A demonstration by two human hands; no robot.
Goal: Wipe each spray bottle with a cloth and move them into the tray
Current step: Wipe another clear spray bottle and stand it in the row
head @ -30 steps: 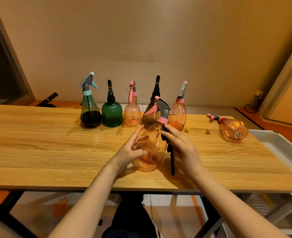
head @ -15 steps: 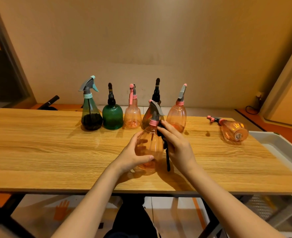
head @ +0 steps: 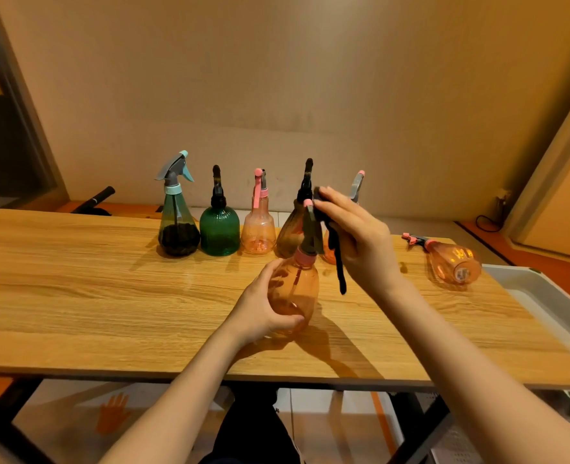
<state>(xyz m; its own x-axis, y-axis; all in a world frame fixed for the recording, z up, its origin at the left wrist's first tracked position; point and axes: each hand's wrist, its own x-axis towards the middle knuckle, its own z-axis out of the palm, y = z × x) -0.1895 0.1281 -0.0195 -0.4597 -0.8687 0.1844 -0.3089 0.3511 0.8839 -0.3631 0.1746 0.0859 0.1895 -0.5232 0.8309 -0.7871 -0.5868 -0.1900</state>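
Along the back of the desk (head: pixel 76 296), from centre-left of the frame rightward, I see a dark bottle with a teal trigger (head: pixel 177 209), a green ribbed bottle (head: pixel 219 226), a pale pink bottle (head: pixel 259 222) and a brown bottle (head: pixel 292 229), with one more behind my right hand showing only its grey trigger. In the middle, my left hand (head: pixel 263 309) is wrapped around the belly of the orange spray bottle (head: pixel 295 289), fingers curled under its lower half, holding it upright near the desk's front edge. My right hand (head: pixel 354 239) pinches a dark cloth (head: pixel 335 249) against the bottle's grey trigger head, a strip of cloth dangling below. Further right, another orange bottle (head: pixel 452 262) lies on its side, just beside the white tray (head: pixel 545 296) at the frame's right edge. The risk I see is the wiping hand working so close to the back row: a sideways stroke could knock the brown bottle or the one hidden behind my hand. Pressing on the trigger could also tip the held bottle if the left hand's hold loosens.
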